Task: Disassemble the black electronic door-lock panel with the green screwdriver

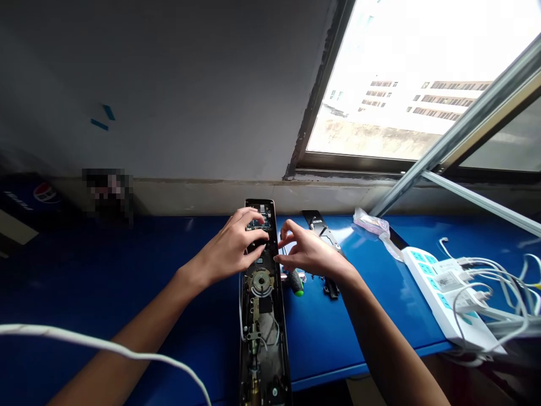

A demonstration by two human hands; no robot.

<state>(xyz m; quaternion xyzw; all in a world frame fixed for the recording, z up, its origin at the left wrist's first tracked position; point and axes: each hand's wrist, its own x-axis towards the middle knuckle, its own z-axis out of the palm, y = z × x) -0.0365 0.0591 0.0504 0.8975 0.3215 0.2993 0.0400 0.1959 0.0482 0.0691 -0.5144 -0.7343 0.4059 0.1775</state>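
Note:
A long, narrow black casing (266, 310), which looks like an opened door lock body, lies lengthwise in front of me. Inside it are a circuit board, a round metal part (261, 280), thin wires and a brass-coloured part (254, 386). My left hand (236, 239) arches over the circuit board (265, 214) at the far end, with its fingers bent and apart. At the casing's right edge is my right hand (306, 248), fingers curled, thumb and fingertips apart. I cannot tell whether either hand touches the casing. Just below my right hand lies a screwdriver (297, 285) with a black and green handle.
On the blue table (338, 338), a black panel (315, 219) and small black parts (332, 288) lie right of the casing. A plastic packet (372, 221) lies farther back. A white power strip (439, 299) with tangled cables stands right. A white cable (127, 351) crosses lower left.

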